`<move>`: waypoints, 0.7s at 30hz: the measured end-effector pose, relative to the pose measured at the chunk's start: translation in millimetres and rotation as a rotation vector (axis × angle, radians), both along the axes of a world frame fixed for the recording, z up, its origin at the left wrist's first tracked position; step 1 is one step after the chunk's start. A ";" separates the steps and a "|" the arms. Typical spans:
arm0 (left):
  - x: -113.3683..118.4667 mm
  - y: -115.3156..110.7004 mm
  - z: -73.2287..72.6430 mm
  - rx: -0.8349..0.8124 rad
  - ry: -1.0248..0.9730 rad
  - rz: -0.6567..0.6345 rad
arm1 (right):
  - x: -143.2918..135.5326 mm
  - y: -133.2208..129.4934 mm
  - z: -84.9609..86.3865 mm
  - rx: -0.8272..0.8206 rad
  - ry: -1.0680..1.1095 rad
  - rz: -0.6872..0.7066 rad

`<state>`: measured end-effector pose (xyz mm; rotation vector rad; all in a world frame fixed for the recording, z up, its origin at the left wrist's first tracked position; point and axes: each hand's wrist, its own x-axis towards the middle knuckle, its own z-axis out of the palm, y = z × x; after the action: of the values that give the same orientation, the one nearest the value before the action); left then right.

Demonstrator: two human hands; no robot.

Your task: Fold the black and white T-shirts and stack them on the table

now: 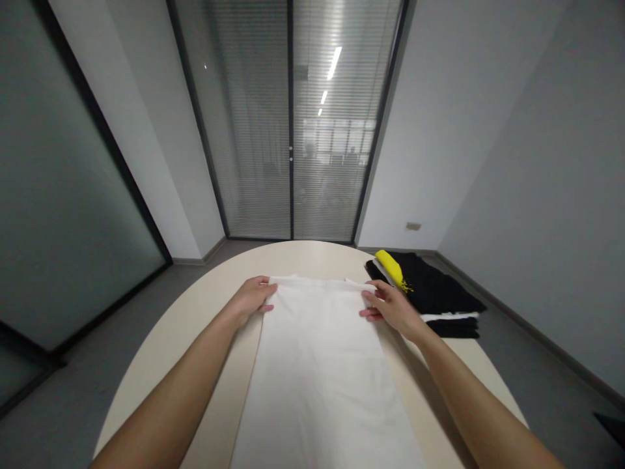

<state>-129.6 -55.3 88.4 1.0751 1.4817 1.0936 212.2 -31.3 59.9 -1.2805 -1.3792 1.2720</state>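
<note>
A white cloth garment point(322, 365) lies lengthwise on the table, its sides folded in to a long strip that runs out of view at the bottom. At its far left corner, my left hand point(252, 298) pinches the edge between thumb and fingers. My right hand point(390, 306) grips the far right corner in the same way. Between the two hands the far edge is pulled fairly straight, with a small raised fold near the right corner. Soft creases show in the cloth lower down. Its exact kind I cannot make out.
The round pale table point(195, 345) carries a stack of folded black and white clothes point(439, 286) at the right, beyond my right hand. A bright yellow patch point(390, 267) shows on top of the stack. Behind the table stands a glass partition with blinds point(258, 130).
</note>
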 end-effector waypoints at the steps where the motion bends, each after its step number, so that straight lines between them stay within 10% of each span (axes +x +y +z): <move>1: -1.5 -1.2 3.9 -0.014 0.007 -0.003 | 2.9 -2.5 4.0 -0.023 0.009 0.024; 21: -12.4 -5.2 20.7 0.377 0.054 -0.144 | 23.3 -8.1 19.8 0.209 0.049 0.180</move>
<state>-142.0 -60.5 109.0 1.4580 1.2435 1.2787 235.5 -39.4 79.6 -0.9950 -1.5750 1.2327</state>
